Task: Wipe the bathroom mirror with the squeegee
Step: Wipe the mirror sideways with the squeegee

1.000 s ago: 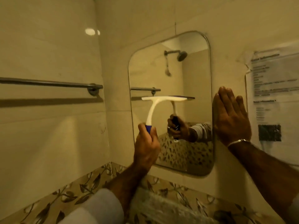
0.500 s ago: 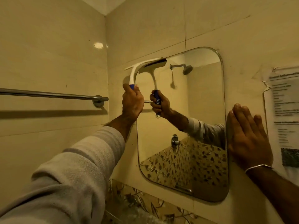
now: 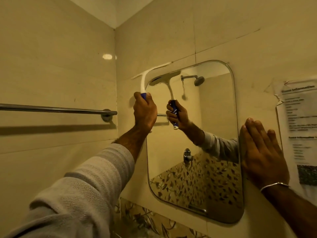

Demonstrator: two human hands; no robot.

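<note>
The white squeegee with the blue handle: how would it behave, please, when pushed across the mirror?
The white squeegee with the blue handle is probably light: the left hand alone holds it high. Its thin curved neck looks stiff. The blade should glide on the rounded wall mirror, perhaps catching at its rim.

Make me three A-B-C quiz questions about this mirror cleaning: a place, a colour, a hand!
1. The squeegee blade is by the mirror's: A) bottom edge B) top left corner C) right edge
2. What colour is its grip? A) red B) blue C) green
3. How is the right hand? A) a fist B) holding a cloth C) flat, fingers straight

Answers: 1 B, the blade sits by that corner. 2 B, blue shows above the left hand. 3 C, the palm lies flat beside the mirror.
</note>
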